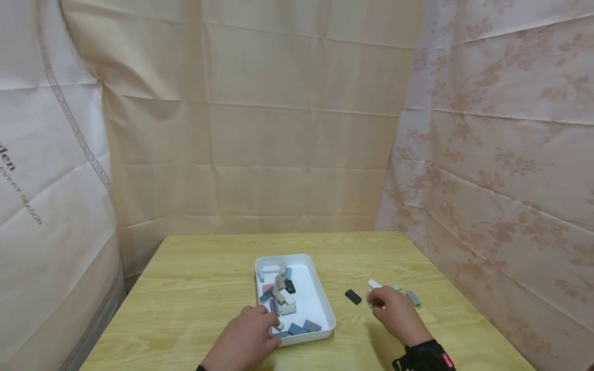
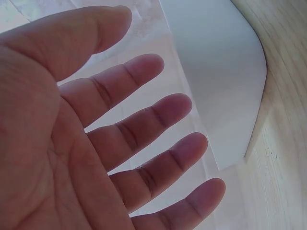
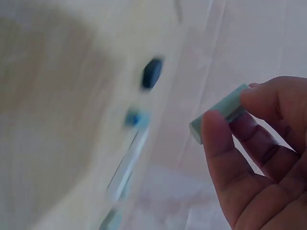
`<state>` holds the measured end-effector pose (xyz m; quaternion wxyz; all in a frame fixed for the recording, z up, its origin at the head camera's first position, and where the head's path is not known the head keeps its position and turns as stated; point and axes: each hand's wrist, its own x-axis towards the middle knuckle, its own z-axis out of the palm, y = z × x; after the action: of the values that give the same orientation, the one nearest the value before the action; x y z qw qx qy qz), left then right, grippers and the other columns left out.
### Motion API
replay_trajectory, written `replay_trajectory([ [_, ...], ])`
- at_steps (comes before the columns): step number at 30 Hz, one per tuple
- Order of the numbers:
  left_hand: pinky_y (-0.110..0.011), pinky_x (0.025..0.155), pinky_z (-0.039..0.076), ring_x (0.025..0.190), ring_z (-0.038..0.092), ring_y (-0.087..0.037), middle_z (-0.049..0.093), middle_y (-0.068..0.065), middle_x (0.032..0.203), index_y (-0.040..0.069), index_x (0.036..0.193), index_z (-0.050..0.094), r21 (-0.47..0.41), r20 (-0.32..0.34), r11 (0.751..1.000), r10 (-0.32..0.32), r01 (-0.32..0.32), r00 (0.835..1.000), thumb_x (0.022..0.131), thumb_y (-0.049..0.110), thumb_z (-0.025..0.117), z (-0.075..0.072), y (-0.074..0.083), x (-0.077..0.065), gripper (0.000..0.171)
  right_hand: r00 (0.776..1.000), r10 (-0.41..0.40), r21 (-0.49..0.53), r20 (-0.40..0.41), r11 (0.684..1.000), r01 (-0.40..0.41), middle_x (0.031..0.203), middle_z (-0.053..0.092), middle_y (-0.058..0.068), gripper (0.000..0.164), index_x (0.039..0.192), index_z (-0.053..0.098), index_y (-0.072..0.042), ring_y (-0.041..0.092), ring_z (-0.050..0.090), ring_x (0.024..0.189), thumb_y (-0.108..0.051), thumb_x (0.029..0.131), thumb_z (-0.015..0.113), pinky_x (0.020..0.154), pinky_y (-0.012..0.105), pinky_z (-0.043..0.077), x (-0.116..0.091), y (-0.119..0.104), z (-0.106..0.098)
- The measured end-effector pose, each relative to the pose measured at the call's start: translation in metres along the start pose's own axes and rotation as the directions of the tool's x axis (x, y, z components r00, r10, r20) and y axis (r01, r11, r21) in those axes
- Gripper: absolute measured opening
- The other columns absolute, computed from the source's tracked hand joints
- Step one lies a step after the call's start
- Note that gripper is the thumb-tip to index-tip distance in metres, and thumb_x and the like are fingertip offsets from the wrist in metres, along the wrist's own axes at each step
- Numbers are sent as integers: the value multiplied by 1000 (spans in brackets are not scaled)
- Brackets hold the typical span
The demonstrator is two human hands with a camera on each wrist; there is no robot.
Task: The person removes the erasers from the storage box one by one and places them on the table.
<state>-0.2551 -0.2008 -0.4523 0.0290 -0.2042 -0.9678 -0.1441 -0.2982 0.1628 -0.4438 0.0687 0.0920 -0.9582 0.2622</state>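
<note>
My right hand [image 1: 398,315] is raised over the right side of the table. In the right wrist view it pinches a small pale green block [image 3: 221,109] between thumb and fingertips, clear of the surface. A black block [image 1: 353,297], a white block [image 1: 374,283] and a grey-green block [image 1: 412,298] lie around that hand. My left hand [image 1: 246,337] is at the near left corner of a white tray [image 1: 312,293]. Its fingers [image 2: 175,110] are spread and loosely straight, holding nothing. Whether they touch the tray, I cannot tell.
Several small blocks in grey, beige, pink and purple lie loosely in the tray, mostly to the left, including a black block [image 1: 290,286]. The wooden table [image 1: 199,273] is enclosed by a beige cloth [image 1: 278,129] behind and a floral cloth [image 1: 510,154] on the right.
</note>
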Motion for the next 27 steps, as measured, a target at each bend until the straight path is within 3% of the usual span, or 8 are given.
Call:
replay_trajectory([
  [8,-37,75,51,81,54,-15,68,6,93,19,101,81,11,-17,1000,18,-18,1000,88,40,79,0,-2,-2,24,997,78,-143,7,987,-76,93,74,1,15,95,77,-8,19,67,87,5,86,73,81,49,57,-17,50,-16],
  [12,-39,78,53,84,58,-16,69,6,93,19,102,80,3,-24,1000,20,-20,1000,88,39,80,-1,-3,-1,25,996,88,-196,17,977,-83,88,71,1,13,88,73,-9,18,60,79,3,84,71,75,46,54,-18,67,-18],
  [22,-39,76,52,83,57,-17,68,5,92,18,99,79,-3,-48,999,43,-43,998,87,38,80,-3,1,-3,23,986,137,-210,93,971,-115,83,68,-1,14,80,71,-13,17,58,76,-3,89,75,74,44,52,-20,84,-7],
  [27,-39,76,51,83,56,-17,68,6,92,19,99,79,-16,-26,999,30,-30,999,87,39,80,-4,2,-2,23,988,128,-251,85,963,-103,84,69,1,15,87,73,-12,18,60,76,3,89,72,74,45,53,-21,83,-5],
])
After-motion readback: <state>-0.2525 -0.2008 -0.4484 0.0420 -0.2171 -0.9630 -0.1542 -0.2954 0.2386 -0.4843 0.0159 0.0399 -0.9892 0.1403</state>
